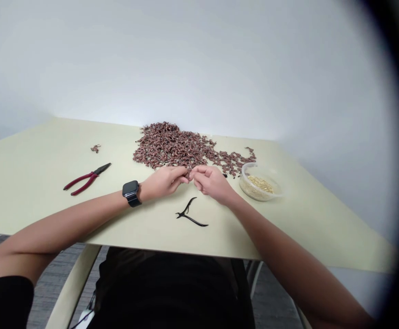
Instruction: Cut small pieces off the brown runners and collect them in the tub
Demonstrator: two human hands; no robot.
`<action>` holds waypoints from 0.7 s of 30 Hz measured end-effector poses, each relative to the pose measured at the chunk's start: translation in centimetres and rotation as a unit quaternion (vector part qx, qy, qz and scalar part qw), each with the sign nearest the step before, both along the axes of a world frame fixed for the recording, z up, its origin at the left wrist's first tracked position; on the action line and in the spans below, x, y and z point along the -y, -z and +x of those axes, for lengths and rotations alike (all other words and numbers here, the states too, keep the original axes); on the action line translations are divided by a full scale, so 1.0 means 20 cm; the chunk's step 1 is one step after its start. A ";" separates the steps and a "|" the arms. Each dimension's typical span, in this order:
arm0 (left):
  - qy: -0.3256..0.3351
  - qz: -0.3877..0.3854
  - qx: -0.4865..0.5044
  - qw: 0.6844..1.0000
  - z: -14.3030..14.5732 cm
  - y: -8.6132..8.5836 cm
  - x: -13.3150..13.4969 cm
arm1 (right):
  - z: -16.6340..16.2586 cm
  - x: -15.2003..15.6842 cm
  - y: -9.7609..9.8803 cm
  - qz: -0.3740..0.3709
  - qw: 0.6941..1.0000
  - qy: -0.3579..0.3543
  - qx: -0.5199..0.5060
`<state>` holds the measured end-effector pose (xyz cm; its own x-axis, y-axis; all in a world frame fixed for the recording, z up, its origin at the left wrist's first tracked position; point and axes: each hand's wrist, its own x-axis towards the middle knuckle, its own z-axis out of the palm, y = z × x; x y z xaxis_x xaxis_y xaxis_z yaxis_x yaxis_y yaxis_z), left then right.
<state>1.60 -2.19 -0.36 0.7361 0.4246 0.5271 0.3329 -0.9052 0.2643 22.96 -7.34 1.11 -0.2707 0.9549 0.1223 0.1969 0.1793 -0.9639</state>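
My left hand (pixel 167 181), with a dark watch (pixel 131 192) on its wrist, is closed in a pinch at the near edge of a heap of small reddish-brown pieces (pixel 175 145). Beside it, my right hand (pixel 211 182) is pinched too, its fingertips nearly meeting those of the left. Reddish-brown colour shows between the fingertips, but whether it is a held piece or the heap behind cannot be made out. Just below the hands, black nippers (pixel 189 214) lie on the table with their handles spread.
Pliers with red handles (pixel 87 179) lie on the table (pixel 41 196) at the left, near a few loose reddish-brown pieces (pixel 95 148). At the right stands a clear round tub (pixel 247 189) with many small gold-coloured bits (pixel 261 183). A pale wall (pixel 192 64) borders the table's back.
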 end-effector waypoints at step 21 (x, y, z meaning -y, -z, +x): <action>0.041 0.072 -0.051 0.995 -0.01 0.00 -0.02 | 0.01 -0.03 0.02 -0.149 0.984 -0.067 -0.070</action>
<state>1.33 -1.83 -0.33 0.8183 0.2856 0.4988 0.2742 -0.9567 0.0978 23.22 -6.83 0.68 -0.3963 0.9112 -0.1123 0.0520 -0.0999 -0.9936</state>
